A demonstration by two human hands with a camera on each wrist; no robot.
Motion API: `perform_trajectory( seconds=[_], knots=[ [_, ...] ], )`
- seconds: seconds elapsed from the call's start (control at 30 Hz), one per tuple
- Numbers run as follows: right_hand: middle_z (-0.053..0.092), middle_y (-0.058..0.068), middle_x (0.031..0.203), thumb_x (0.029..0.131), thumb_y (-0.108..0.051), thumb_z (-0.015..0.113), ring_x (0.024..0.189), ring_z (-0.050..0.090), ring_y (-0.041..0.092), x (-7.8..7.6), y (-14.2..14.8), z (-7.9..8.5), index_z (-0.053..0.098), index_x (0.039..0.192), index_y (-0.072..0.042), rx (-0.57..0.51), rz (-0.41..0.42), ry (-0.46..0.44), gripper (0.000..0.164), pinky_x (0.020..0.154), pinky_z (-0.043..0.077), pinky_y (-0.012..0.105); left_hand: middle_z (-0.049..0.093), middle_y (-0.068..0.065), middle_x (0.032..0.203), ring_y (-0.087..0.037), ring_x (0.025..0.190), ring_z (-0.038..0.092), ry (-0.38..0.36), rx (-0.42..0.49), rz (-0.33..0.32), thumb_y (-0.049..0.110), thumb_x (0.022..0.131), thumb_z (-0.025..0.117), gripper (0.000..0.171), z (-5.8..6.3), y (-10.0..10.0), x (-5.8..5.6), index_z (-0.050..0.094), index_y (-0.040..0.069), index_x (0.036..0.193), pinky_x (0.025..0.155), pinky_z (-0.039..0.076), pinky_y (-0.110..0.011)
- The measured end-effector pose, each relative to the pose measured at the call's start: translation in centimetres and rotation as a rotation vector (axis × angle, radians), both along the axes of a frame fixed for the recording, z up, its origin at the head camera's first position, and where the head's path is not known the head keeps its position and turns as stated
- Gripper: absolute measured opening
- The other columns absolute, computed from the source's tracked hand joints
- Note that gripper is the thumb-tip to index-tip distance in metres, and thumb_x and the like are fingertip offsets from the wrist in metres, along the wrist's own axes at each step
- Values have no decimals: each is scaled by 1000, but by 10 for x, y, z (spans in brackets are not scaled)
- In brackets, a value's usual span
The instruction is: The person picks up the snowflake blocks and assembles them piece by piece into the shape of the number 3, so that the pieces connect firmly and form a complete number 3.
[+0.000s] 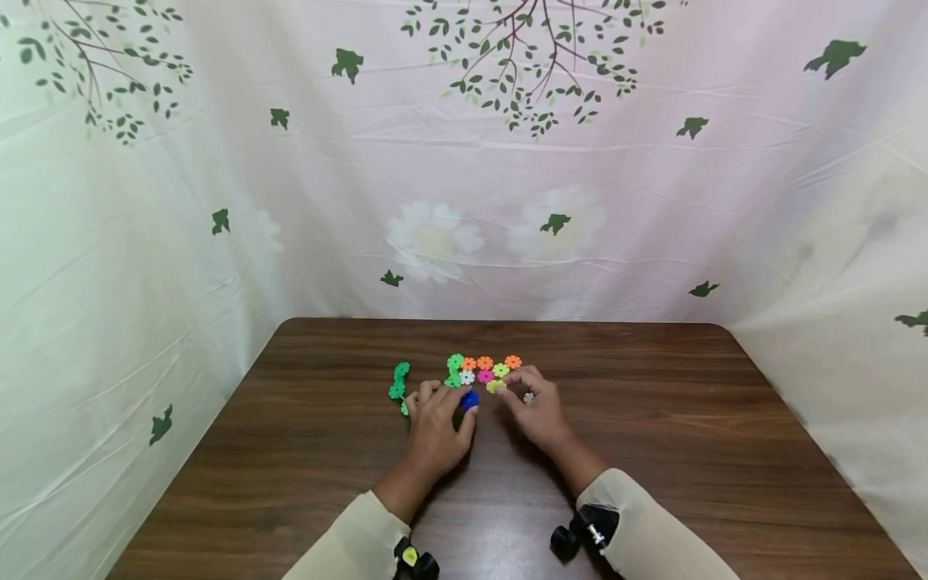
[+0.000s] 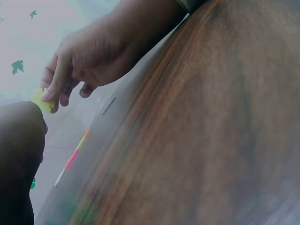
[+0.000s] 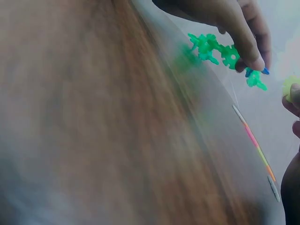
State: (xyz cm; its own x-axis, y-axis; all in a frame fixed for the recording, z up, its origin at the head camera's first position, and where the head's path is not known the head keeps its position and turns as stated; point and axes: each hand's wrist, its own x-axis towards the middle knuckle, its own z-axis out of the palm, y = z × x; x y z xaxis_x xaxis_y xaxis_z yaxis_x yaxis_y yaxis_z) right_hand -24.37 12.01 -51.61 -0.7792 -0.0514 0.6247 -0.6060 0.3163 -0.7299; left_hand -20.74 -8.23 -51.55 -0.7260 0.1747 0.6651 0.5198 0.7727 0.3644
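Small flower-shaped plastic discs lie near the middle of the table. My left hand (image 1: 437, 427) pinches a blue disc (image 1: 470, 399) between thumb and index finger. A chain of green discs (image 1: 397, 390) lies to its left and partly behind its fingers; in the right wrist view the green chain (image 3: 229, 57) overlaps the fingertips. My right hand (image 1: 538, 409) pinches a yellow disc (image 1: 496, 387) by its edge, and in the left wrist view that yellow disc (image 2: 44, 101) shows between its thumb and fingers.
Just beyond the hands are orange discs (image 1: 485, 363), a white disc (image 1: 467, 377), a pink disc (image 1: 486, 376) and more green discs (image 1: 454, 362). A small grey disc (image 1: 529, 398) lies beside the right hand. Printed cloth (image 1: 478, 177) hangs behind the brown wooden table (image 1: 652, 419).
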Motion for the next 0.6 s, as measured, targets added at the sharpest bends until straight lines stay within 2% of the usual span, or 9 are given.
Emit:
perform_trajectory(
  seconds=[0.13, 0.27, 0.37, 0.47, 0.6],
  knots=[
    [75, 15, 96, 89, 7, 86, 87, 65, 14, 3, -3, 0, 77, 93, -4, 14, 31, 22, 14, 67, 50, 27, 80, -9, 108, -35, 111, 60, 5, 1, -2, 22, 97, 82, 29, 1, 0, 0, 78, 8, 122, 95, 37, -58],
    [76, 15, 95, 89, 7, 85, 83, 63, 16, 3, -3, -1, 78, 93, -4, 4, 69, -7, 14, 64, 48, 33, 80, -9, 108, -36, 112, 60, 6, 2, -4, 22, 97, 82, 30, 1, 0, 0, 78, 7, 123, 95, 38, -58],
    [76, 12, 95, 90, 5, 86, 85, 66, 23, 4, -3, 0, 79, 93, -5, 3, 95, -47, 12, 66, 48, 33, 80, -9, 108, -35, 112, 60, 1, 4, -7, 22, 97, 82, 30, 1, 0, 1, 78, 7, 123, 95, 37, -58],
    [77, 12, 97, 90, 5, 85, 89, 68, 25, 6, -3, 1, 79, 92, -4, 7, 120, -63, 11, 72, 51, 27, 80, -8, 109, -36, 113, 60, -5, 8, -13, 22, 98, 81, 30, 1, 1, 1, 78, 7, 124, 96, 37, -58],
    [77, 13, 96, 89, 7, 86, 93, 71, 17, 6, -4, 1, 80, 91, -3, 7, 142, -43, 11, 82, 56, 21, 81, -8, 110, -36, 114, 61, -2, 10, -21, 22, 98, 81, 30, 1, 1, 0, 78, 7, 124, 96, 38, -58]
  ],
)
